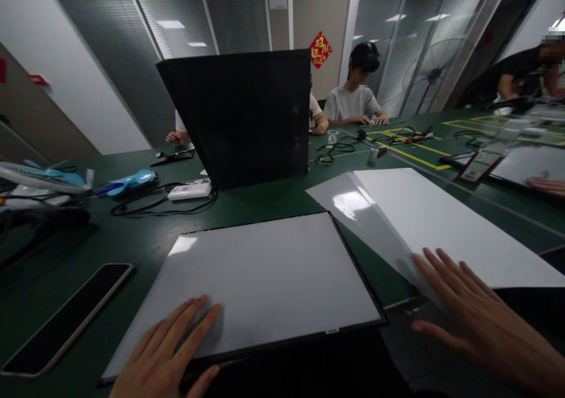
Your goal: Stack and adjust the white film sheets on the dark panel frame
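A flat white panel with a thin black frame [265, 274] lies on the green table in front of me. My left hand [170, 354] rests flat on its near left corner, fingers spread. To the right lies a stack of white sheets [441, 221], the top one a glossy film [353, 204] sticking out to the left. My right hand [481, 321] lies flat with fingers apart on the near edge of these sheets. Neither hand grips anything.
A black panel [242, 115] stands tilted behind the white one. A phone [66, 321] lies at the near left. A white box with cables [189, 192] and blue tools [132, 181] sit farther left. Other people work at the far side and at the right.
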The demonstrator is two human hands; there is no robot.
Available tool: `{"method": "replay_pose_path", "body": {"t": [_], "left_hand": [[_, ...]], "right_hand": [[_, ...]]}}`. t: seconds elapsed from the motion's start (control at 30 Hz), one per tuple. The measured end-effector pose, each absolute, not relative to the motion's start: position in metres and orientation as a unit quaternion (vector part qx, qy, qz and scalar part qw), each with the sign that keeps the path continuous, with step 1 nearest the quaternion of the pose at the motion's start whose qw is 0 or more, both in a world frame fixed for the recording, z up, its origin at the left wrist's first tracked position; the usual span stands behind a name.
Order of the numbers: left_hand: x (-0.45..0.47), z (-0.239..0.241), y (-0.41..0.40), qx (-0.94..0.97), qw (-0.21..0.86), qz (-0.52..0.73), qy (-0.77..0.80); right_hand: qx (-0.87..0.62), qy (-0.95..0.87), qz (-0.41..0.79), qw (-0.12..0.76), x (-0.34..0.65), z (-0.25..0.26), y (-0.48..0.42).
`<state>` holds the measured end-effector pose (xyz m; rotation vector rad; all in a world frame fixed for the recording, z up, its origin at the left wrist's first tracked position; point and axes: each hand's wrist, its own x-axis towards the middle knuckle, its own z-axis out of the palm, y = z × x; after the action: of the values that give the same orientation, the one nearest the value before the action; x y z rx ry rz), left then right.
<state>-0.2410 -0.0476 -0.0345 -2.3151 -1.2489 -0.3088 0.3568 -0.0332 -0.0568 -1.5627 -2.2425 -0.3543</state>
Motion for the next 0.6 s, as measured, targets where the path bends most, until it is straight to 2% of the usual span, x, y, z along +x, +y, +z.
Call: {"method": "replay_pose_path", "body": {"t": [0.23,0.47,0.6], "left_hand": [[-0.215,-0.018,-0.034,-0.886,0.256,-0.108,-0.372],[-0.182,-0.008,-0.021,-0.897,0.276,-0.103,-0.330],[-0.176,-0.006,-0.019,-0.905,0.253,-0.113,-0.323]], "right_hand": [[-0.562,-0.800,-0.170,0.122,0.427,-0.079,-0.057],[-0.492,-0.832,-0.207,0.148,0.447,-0.072,-0.083],[-0.502,-0.829,-0.188,0.159,0.456,-0.076,-0.091]]}}
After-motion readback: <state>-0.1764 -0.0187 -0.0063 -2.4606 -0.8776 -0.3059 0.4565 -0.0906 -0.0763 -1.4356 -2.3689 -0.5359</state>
